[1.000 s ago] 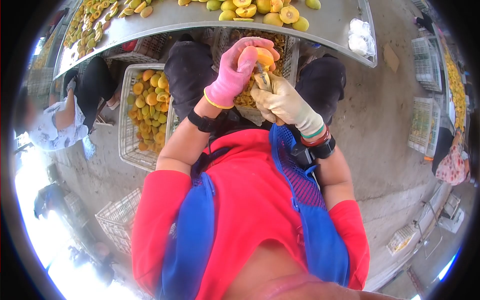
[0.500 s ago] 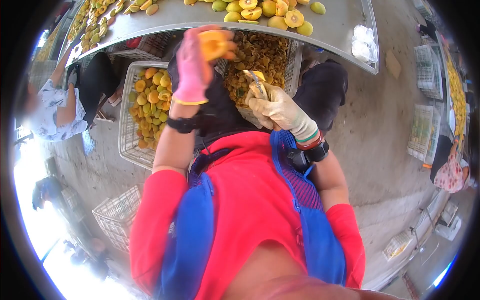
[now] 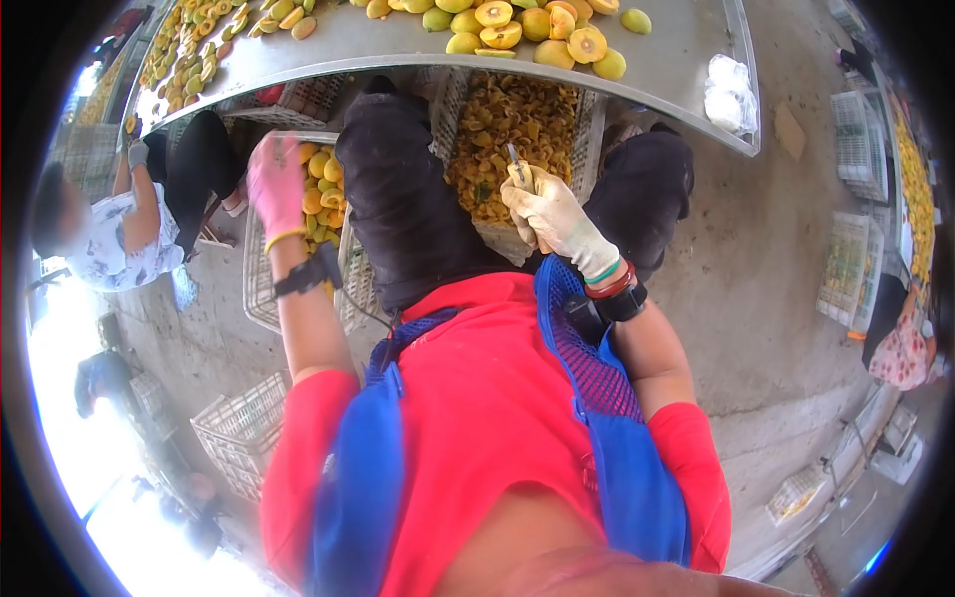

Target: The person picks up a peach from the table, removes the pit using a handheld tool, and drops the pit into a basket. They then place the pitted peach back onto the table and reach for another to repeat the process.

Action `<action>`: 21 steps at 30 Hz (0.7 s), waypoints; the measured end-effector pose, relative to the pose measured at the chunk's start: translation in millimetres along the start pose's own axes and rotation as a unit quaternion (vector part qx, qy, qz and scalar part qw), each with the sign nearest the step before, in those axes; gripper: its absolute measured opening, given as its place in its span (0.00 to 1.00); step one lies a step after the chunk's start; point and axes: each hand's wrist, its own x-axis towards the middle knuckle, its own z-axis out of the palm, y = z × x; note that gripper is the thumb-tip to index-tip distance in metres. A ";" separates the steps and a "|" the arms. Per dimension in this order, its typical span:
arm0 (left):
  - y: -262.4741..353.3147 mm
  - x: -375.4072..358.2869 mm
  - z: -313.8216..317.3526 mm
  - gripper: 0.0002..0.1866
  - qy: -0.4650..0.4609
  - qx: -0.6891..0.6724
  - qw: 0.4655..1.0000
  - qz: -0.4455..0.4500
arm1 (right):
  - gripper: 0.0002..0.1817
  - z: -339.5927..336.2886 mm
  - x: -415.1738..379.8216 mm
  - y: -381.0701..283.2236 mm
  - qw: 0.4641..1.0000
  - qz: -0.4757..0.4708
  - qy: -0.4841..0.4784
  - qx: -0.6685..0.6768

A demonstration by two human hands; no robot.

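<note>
My left hand [image 3: 276, 187], in a pink glove, is over the near side of a white crate of yellow-orange fruit [image 3: 323, 184] that look like peaches. Its fingers are blurred and turned away, so whether they hold anything is hidden. In front of my lap, my right hand [image 3: 549, 211], in a cream glove, is closed around a small knife [image 3: 516, 167] with its blade pointing up. Below and beyond that hand, a crate between my legs holds many scraps of cut fruit [image 3: 512, 129].
Ahead stands a metal table [image 3: 398, 45] with halved and whole fruit [image 3: 557, 40] and a white plastic bundle [image 3: 728, 95]. An open white crate [image 3: 239, 428] sits on the floor behind left. A co-worker [image 3: 119, 224] sits at left, another [image 3: 900, 343] at far right.
My left hand has moved left and down from near the table to the fruit crate; the orange fruit half it held no longer shows. The bit of fruit at the knife blade is gone.
</note>
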 end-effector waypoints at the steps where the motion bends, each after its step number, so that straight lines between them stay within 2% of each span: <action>1: 34.4 14.3 9.8 0.25 -0.013 -0.077 0.996 0.034 | 0.09 -0.5 1.3 -0.5 1.000 -0.004 0.004 -0.001; 2: 78.6 23.8 15.1 0.25 -0.039 -0.186 0.982 0.016 | 0.09 -1.5 3.0 0.1 1.000 -0.008 0.008 -0.003; 4: 137.7 45.5 42.1 0.25 -0.113 -0.228 0.967 0.027 | 0.10 -2.9 3.4 -2.2 1.000 -0.014 0.017 -0.011; 6: 179.4 65.7 79.9 0.28 -0.090 -0.214 0.962 0.141 | 0.10 -3.8 -0.8 -7.1 0.999 -0.018 0.026 -0.025; 9: 233.3 93.5 121.5 0.34 -0.188 -0.150 0.963 0.126 | 0.10 -5.0 -5.5 -13.9 0.999 -0.003 0.040 -0.027; 11: 247.2 107.0 156.5 0.37 -0.228 -0.119 0.957 0.133 | 0.10 -6.5 -5.0 -11.0 0.999 0.000 0.045 -0.023; 14: 257.9 112.6 186.5 0.37 -0.283 -0.081 0.952 0.085 | 0.10 -8.5 -9.3 -14.4 0.999 0.006 0.047 -0.014; 15: 261.8 113.3 187.5 0.40 -0.285 -0.060 0.955 0.060 | 0.10 -10.2 -8.9 -12.9 0.999 0.005 0.048 -0.007; 19: 255.5 116.5 196.4 0.45 -0.274 -0.129 0.953 0.003 | 0.10 -14.9 -5.8 -9.9 0.998 0.001 0.059 0.010; 21: 251.9 112.2 196.8 0.42 -0.256 -0.168 0.952 0.026 | 0.10 -13.5 -3.9 -12.4 0.998 -0.001 0.057 0.014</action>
